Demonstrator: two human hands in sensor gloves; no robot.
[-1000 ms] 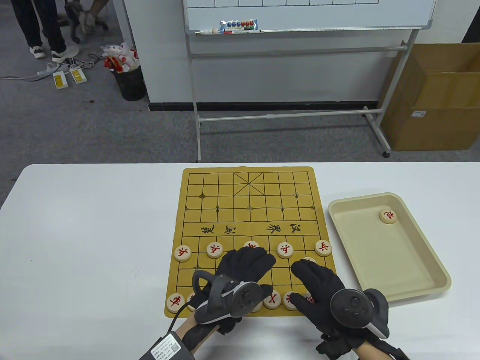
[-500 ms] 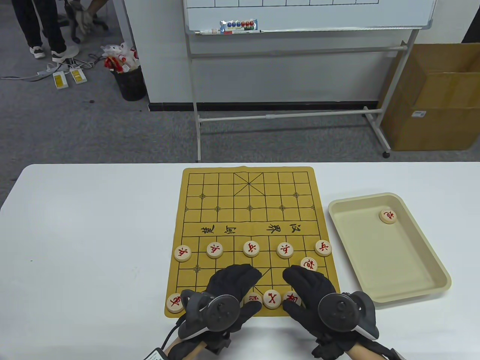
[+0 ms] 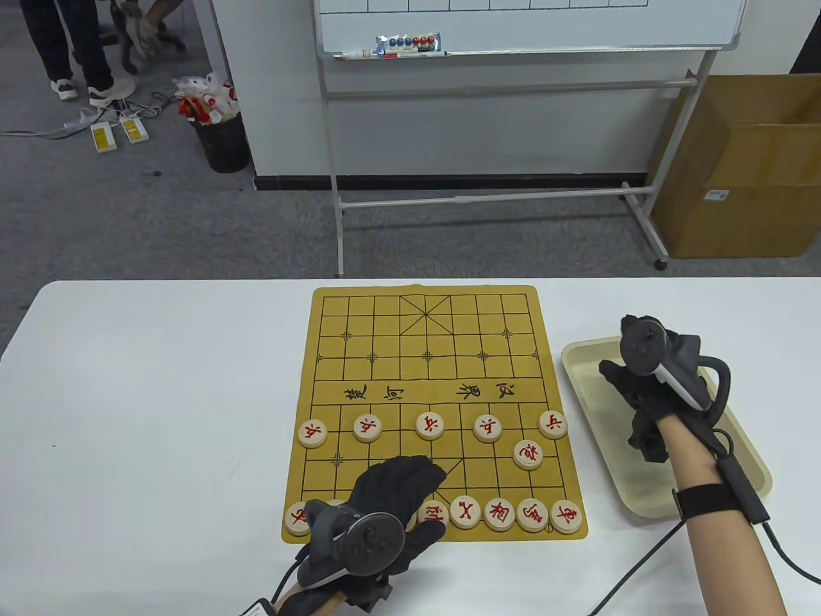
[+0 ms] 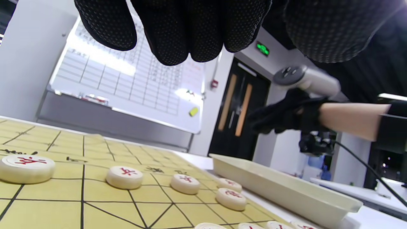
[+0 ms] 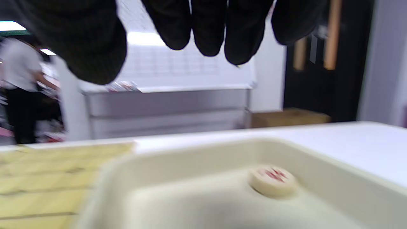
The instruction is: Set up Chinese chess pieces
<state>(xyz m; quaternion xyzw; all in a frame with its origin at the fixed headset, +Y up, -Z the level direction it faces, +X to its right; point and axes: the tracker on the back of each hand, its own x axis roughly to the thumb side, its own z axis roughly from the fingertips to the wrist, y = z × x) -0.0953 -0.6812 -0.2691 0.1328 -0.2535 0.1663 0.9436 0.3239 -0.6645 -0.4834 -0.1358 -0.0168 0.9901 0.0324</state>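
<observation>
Red's setup nears completion: right hand (image 3: 641, 378), grip empty, hovers over the tray's (image 3: 699, 462) last piece (image 5: 272, 180); left hand (image 3: 391, 494) rests relaxed on the board (image 3: 423, 346).

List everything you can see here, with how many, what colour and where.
Chess pieces on board: eleven plainly visible, cream with red characters; five in a row below the river, one on the right behind it, five along the near edge, more partly hidden under the left hand.
Chess piece in tray: one, cream and red, far end, seen in the right wrist view.
Board: one, yellow mat, table centre.
Tray: one, beige, right of the board.
Table: one, white.
Whiteboard: one, white, on a stand behind the table.
Cardboard box: one, brown, floor right.
Bin: one, black, floor left.
Left hand: black glove, over the board's near edge.
Right hand: black glove, open above the tray.
</observation>
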